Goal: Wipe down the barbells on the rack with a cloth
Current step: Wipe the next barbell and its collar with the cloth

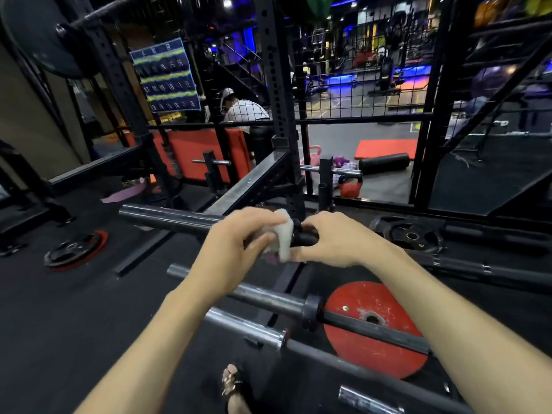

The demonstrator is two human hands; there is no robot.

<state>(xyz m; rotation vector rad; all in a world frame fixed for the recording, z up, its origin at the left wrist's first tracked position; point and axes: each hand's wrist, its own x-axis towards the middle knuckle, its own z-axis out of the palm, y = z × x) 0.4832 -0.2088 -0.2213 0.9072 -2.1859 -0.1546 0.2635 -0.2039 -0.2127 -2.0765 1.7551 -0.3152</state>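
A barbell with a steel sleeve [170, 218] lies across the power rack's safety beam [248, 186] at mid frame. My left hand [236, 243] grips a white cloth [282, 237] wrapped round the bar just inside the sleeve. My right hand [334, 239] grips the black collar and shaft [301, 236] right beside the cloth. Two further barbells lie lower, nearer me: one with a dark collar [277, 301] and one with a chrome sleeve [251, 327].
A red weight plate [385, 351] lies on the floor under the lower bars. Black plates lie at left [74, 251] and right [410, 234]. A red kettlebell [351, 186] stands beyond the rack. A seated person [242, 109] is behind the mesh. My sandalled foot [234, 386] is below.
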